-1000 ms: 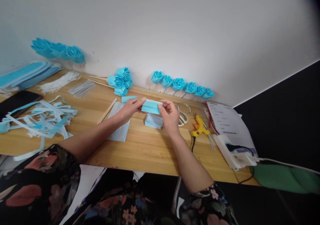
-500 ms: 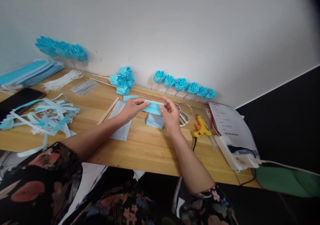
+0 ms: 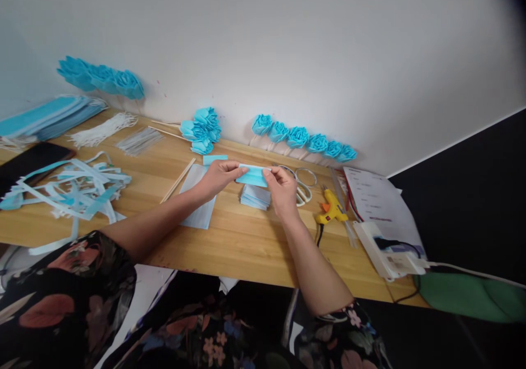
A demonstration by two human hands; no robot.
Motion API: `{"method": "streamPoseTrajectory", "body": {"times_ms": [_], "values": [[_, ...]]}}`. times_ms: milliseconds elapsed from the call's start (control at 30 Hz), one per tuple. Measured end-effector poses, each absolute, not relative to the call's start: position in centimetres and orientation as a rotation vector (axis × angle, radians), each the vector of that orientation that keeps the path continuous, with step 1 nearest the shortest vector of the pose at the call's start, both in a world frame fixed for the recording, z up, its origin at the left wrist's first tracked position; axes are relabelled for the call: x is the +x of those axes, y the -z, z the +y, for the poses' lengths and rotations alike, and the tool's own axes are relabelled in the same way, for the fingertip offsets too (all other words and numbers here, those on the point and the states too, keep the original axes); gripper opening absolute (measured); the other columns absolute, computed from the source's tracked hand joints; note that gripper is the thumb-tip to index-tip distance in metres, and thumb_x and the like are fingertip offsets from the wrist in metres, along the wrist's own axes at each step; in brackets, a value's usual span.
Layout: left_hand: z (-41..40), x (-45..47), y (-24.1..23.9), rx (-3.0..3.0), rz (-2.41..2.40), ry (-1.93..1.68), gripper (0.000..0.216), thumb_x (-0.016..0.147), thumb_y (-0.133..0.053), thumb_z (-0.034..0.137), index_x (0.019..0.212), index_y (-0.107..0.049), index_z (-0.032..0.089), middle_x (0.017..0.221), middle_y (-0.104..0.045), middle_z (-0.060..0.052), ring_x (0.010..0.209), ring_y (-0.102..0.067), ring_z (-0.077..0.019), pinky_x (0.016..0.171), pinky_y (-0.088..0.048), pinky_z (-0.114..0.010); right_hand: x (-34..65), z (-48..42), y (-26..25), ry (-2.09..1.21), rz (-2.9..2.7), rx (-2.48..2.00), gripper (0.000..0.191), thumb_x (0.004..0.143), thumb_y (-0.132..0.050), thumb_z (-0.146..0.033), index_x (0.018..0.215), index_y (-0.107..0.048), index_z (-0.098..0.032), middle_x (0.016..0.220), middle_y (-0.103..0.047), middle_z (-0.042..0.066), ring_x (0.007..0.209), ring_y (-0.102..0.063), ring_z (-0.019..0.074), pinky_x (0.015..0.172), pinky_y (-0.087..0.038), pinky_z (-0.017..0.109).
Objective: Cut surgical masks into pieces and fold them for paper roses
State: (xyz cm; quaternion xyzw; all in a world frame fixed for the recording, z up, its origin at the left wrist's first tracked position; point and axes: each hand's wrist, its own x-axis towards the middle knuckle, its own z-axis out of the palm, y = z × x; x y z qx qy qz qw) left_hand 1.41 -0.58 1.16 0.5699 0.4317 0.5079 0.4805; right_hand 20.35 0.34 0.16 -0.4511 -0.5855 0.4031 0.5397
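Observation:
Between my two hands is a small light-blue piece of mask fabric [image 3: 253, 177], held up above the table. My left hand [image 3: 221, 178] pinches its left end with the thumb on top. At the other end, my right hand [image 3: 281, 188] grips it between thumb and fingers. Just below the piece lies a stack of similar cut pieces [image 3: 255, 197]. A larger flat sheet of mask fabric [image 3: 201, 215] lies partly under my left hand and wrist, with another blue piece [image 3: 215, 160] behind. White-handled scissors [image 3: 303, 195] rest just beyond my right hand.
A yellow glue gun [image 3: 331, 208], a power strip [image 3: 380, 254] and papers [image 3: 372, 199] lie at right. Blue fabric flowers [image 3: 297, 137] lean on the wall. Cut strips [image 3: 78, 191], a phone [image 3: 33, 166], masks [image 3: 53, 116] and wooden sticks [image 3: 178, 180] occupy the left.
My right fingers have come down from a raised, spread pose onto the right end of the blue piece. The left hand has barely moved.

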Motion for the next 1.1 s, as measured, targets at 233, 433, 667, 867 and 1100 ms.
{"method": "streamPoseTrajectory", "body": {"times_ms": [233,433,667,867,1100], "values": [[-0.5,1.4,-1.0,1.394,1.053,-1.241,0.039,0.076,-0.071,0.051,0.062,-0.062,0.017,0.06,-0.049,0.002,0.06,-0.042,-0.0104,0.058,-0.031,-0.025,20.4,0.3,-0.3,-0.907,-1.424,-1.072,0.029,0.082,-0.07,-0.049,0.08,-0.07,-0.02,0.069,-0.058,-0.003,0.063,-0.048,0.0121,0.061,-0.04,0.026],[-0.4,1.2,-1.0,1.494,1.128,-1.271,0.032,0.079,-0.069,0.048,0.082,-0.074,0.017,0.073,-0.067,-0.001,0.067,-0.055,-0.0142,0.064,-0.041,-0.027,20.3,-0.1,-0.8,-0.805,-1.495,-1.097,0.024,0.084,-0.067,-0.044,0.079,-0.07,-0.021,0.07,-0.065,-0.001,0.066,-0.056,0.0147,0.065,-0.047,0.028],[-0.5,1.2,-1.3,1.966,1.115,-1.358,0.023,0.085,-0.068,0.035,0.097,-0.077,0.018,0.103,-0.077,-0.01,0.1,-0.068,-0.0244,0.094,-0.047,-0.036,20.0,-0.9,-1.3,-0.529,-1.714,-1.029,0.016,0.089,-0.065,-0.035,0.081,-0.071,-0.024,0.08,-0.074,0.001,0.078,-0.067,0.0197,0.077,-0.051,0.035],[-0.4,1.3,-1.1,1.976,1.118,-1.356,0.014,0.081,-0.068,0.031,0.079,-0.075,0.019,0.091,-0.073,-0.009,0.091,-0.065,-0.0227,0.084,-0.047,-0.035,19.8,-1.1,-1.1,-0.429,-1.85,-0.997,0.014,0.091,-0.064,-0.037,0.084,-0.071,-0.026,0.084,-0.075,0.003,0.084,-0.067,0.0221,0.082,-0.051,0.039],[-0.7,1.7,-1.2,1.328,0.949,-1.317,0.022,0.071,-0.08,0.04,0.073,-0.075,0.019,0.082,-0.07,-0.004,0.081,-0.062,-0.0167,0.08,-0.047,-0.032,19.7,-1.2,-1.1,-0.704,-1.783,-1.02,0.055,0.078,-0.077,-0.037,0.129,-0.059,-0.028,0.12,-0.07,0.007,0.11,-0.065,0.0243,0.096,-0.052,0.042]]}}
